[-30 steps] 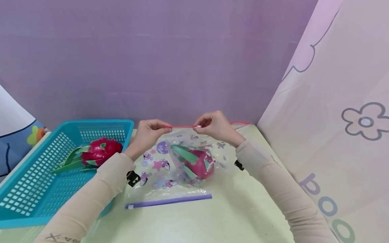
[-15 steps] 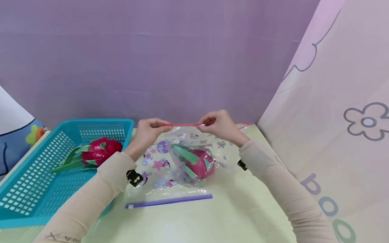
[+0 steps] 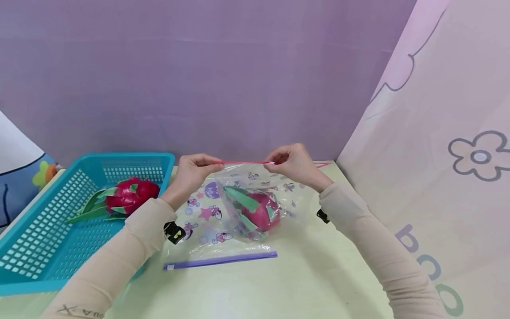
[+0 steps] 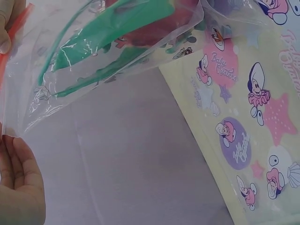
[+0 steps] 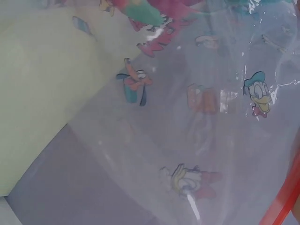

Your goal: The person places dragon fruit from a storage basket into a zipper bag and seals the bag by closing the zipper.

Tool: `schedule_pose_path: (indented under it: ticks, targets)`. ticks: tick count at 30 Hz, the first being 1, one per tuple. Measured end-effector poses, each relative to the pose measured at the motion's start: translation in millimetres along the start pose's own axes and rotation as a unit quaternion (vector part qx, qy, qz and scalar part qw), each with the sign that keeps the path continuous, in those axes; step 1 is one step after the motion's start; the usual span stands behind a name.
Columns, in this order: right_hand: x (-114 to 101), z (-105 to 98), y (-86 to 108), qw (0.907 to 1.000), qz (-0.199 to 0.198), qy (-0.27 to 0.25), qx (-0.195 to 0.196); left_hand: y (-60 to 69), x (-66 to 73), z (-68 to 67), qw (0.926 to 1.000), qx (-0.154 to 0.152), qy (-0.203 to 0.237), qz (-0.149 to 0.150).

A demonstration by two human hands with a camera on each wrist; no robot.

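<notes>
A clear printed zip bag (image 3: 292,201) with a red zip strip (image 3: 245,162) is raised at its top edge between my hands. Inside it lies a toy-like dragon fruit (image 3: 263,217), pinkish red with green leaves. My left hand (image 3: 195,173) pinches the strip's left end between thumb and fingers. My right hand (image 3: 298,166) pinches the strip further right, at the white slider (image 3: 272,162). In the left wrist view the bag's corner hangs beside my left hand (image 4: 21,180). The right wrist view shows the red strip (image 5: 283,197) at the lower right; most of that hand is out of frame.
Flat on the pale table (image 3: 223,292) lies a second printed bag (image 3: 195,241) with a purple zip (image 3: 221,260), partly under the filled one. A blue-green basket (image 3: 36,232) at the left holds another dragon fruit (image 3: 133,195). Purple cloth (image 3: 255,79) hangs behind.
My right hand has moved right along the red strip with the white slider, and the gap between my hands is wider. My left hand stays nearly in place.
</notes>
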State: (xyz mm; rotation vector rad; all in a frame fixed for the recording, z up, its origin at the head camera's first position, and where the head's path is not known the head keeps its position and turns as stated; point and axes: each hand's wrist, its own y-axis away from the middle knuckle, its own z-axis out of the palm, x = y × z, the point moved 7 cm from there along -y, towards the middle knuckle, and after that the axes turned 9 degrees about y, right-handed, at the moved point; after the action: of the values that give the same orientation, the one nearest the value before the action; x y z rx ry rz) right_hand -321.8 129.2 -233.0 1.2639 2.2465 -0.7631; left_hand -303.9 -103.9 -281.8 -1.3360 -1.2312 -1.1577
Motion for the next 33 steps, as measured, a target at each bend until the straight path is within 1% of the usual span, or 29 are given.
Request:
schedule_pose_path:
  ticks: [4,14,19,24,27,30,33]
  targets:
    - [1.7,-3.6,2.9,0.9999,-0.004,0.01,-0.003,0.4,0.3,-0.8,1.0,0.003,-0.004,0.004]
    - [5.4,-15.3,8.8,0.9996,-0.007,0.025,0.008,-1.0,1.8,0.8,1.0,0.001,-0.005,-0.006]
    - [8.8,-16.6,10.4,0.9997,-0.001,0.025,0.002,-0.3,0.2,0.2,1.0,0.0,-0.002,-0.009]
    - [10.0,-21.1,11.8,0.9994,-0.007,0.033,0.008,-3.7,-0.5,0.8,1.0,-0.005,0.002,-0.005]
    - [10.6,-23.6,13.9,0.9994,-0.008,0.035,0.004,-5.4,-0.6,1.0,1.0,-0.006,0.002,-0.001]
    - [11.5,-25.0,15.6,0.9992,-0.006,0.038,-0.001,-4.6,-0.5,0.9,1.0,-0.007,0.002,-0.002]
    - [11.7,-29.6,16.0,0.9988,-0.005,0.048,0.003,-4.5,1.4,0.7,1.0,-0.004,0.001,-0.005]
